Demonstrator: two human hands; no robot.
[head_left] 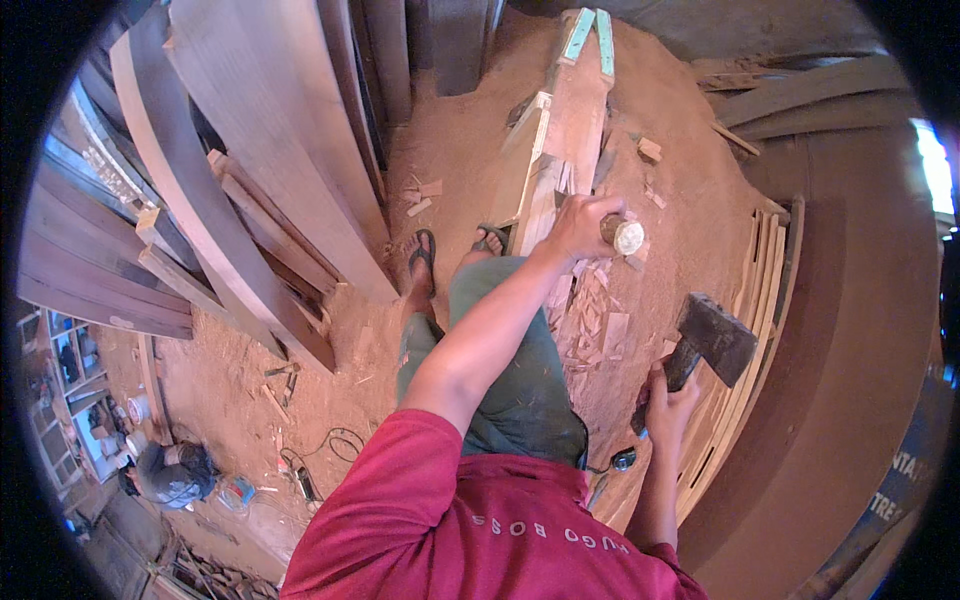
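Head view shows a person standing on sawdust, working a long timber beam (pixel 570 130) that runs from frame centre toward the upper middle. The left hand (pixel 585 225), just right of centre, has its fingers wrapped around a chisel handle (pixel 626 236) with a pale, rounded butt end; the blade is hidden behind the hand, so its exact seat on the beam cannot be confirmed. The right hand (pixel 668 400), at lower right, is closed on the shaft of a wooden mallet (pixel 715 338) with a dark block head, held well apart from the chisel and below it in the frame.

Wood chips (pixel 600 320) lie in a heap between the two hands. Both feet in sandals (pixel 423 255) stand left of the beam, near its lower end. Long planks (pixel 250 180) lean across the upper left; thin curved strips (pixel 745 340) lie stacked at right behind the mallet.

Assessment: the work appears to be chopping waste out of the beam. A sound strike calls for the chisel held steady and the mallet face meeting the butt squarely. The left knuckles sit close under the striking point, so a glancing blow is the main hazard. The nearer foot should stay clear of the cut line.
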